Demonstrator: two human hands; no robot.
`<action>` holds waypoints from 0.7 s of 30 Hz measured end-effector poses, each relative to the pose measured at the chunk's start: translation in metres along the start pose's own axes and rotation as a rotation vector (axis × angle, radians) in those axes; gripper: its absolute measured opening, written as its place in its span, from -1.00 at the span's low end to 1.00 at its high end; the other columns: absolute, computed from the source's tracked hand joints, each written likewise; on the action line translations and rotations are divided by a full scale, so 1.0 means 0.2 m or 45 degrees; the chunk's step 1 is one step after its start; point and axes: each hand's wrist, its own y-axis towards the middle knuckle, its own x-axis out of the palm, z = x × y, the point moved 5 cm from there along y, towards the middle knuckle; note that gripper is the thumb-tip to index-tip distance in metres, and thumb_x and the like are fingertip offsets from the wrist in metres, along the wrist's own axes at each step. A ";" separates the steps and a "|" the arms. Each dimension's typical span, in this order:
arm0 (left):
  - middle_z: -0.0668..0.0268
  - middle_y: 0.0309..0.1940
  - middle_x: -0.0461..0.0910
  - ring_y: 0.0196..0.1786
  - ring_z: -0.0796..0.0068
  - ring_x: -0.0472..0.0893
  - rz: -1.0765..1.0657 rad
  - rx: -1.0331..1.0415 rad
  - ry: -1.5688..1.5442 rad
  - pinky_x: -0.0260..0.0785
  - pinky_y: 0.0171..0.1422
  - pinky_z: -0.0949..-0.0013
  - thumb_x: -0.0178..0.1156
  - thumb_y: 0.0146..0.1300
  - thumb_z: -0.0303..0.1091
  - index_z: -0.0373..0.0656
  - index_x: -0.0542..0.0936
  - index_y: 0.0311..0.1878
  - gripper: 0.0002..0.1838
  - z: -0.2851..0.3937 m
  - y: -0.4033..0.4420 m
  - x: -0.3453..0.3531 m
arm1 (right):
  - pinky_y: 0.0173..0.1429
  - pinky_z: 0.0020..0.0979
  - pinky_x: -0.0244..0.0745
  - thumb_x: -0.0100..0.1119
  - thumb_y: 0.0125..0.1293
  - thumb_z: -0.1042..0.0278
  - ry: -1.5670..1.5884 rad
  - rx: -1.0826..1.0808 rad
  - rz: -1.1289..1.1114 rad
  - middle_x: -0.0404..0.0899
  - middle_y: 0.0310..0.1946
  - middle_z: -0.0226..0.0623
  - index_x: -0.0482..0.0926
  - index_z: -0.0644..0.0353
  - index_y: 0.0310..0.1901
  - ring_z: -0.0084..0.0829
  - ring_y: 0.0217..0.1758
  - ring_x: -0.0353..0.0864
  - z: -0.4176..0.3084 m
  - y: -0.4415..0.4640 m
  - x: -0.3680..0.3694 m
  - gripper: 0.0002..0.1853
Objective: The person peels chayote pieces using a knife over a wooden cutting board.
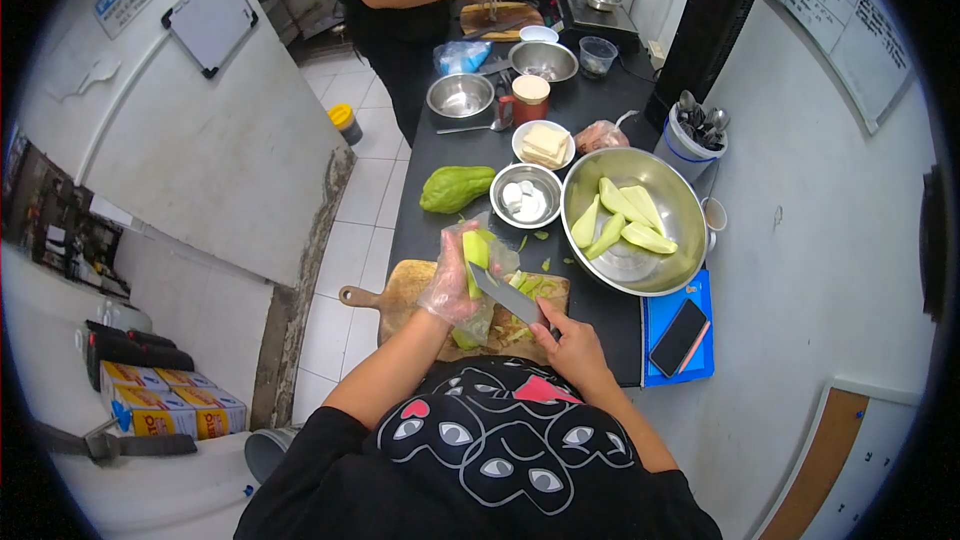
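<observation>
My left hand (458, 272), in a clear plastic glove, is closed round a pale green chayote piece (476, 250) above the wooden cutting board (400, 290). In my right hand (573, 345) is the handle of a knife (505, 297); its wide grey blade slants up and left to the piece. Green peelings (530, 285) lie on the board's right part. Beyond the board is a whole green chayote (456, 189). Several cut pale green pieces (622, 202) lie in a large steel bowl (684, 190) at the right.
Near the big bowl stand a small bowl of white pieces (525, 202) and a bowl of pale blocks (545, 144). A phone (680, 337) rests on a blue folder (704, 302). Another person (400, 0) works at the counter's far end.
</observation>
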 end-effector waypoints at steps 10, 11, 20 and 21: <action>0.37 -0.26 0.47 -0.28 0.41 0.52 0.020 -0.064 -0.003 0.47 -0.22 0.26 0.05 0.30 0.01 0.10 0.45 -0.02 -0.70 0.01 -0.04 0.07 | -0.26 -0.14 0.49 0.13 0.23 -0.03 -0.057 -0.068 0.031 0.60 -0.39 -0.01 0.45 -0.03 0.17 -0.02 -0.34 0.61 -0.02 0.00 -0.01 -0.50; 0.36 -0.25 0.48 -0.27 0.40 0.53 0.064 -0.006 0.082 0.47 -0.20 0.24 0.06 0.29 -0.03 0.10 0.46 -0.03 -0.72 0.02 -0.06 0.10 | -0.26 -0.14 0.49 0.13 0.23 -0.03 -0.057 -0.088 0.051 0.60 -0.39 -0.02 0.45 -0.03 0.17 -0.02 -0.34 0.61 -0.03 -0.01 -0.01 -0.49; 0.35 -0.25 0.51 -0.23 0.37 0.54 0.190 -0.067 0.079 0.46 -0.19 0.23 -0.15 0.36 0.07 0.10 0.49 -0.03 -0.64 -0.01 -0.04 0.04 | -0.26 -0.14 0.49 0.12 0.23 -0.04 -0.198 -0.108 0.086 0.60 -0.38 -0.08 0.43 -0.06 0.19 -0.06 -0.32 0.61 -0.05 -0.02 -0.01 -0.48; 0.35 -0.26 0.51 -0.24 0.38 0.54 0.193 -0.071 0.057 0.46 -0.21 0.23 -0.20 0.38 0.11 0.10 0.49 -0.02 -0.60 -0.02 -0.03 0.03 | -0.26 -0.14 0.49 0.12 0.23 -0.04 -0.217 -0.104 0.072 0.60 -0.38 -0.08 0.43 -0.06 0.19 -0.07 -0.31 0.61 -0.06 -0.02 -0.01 -0.48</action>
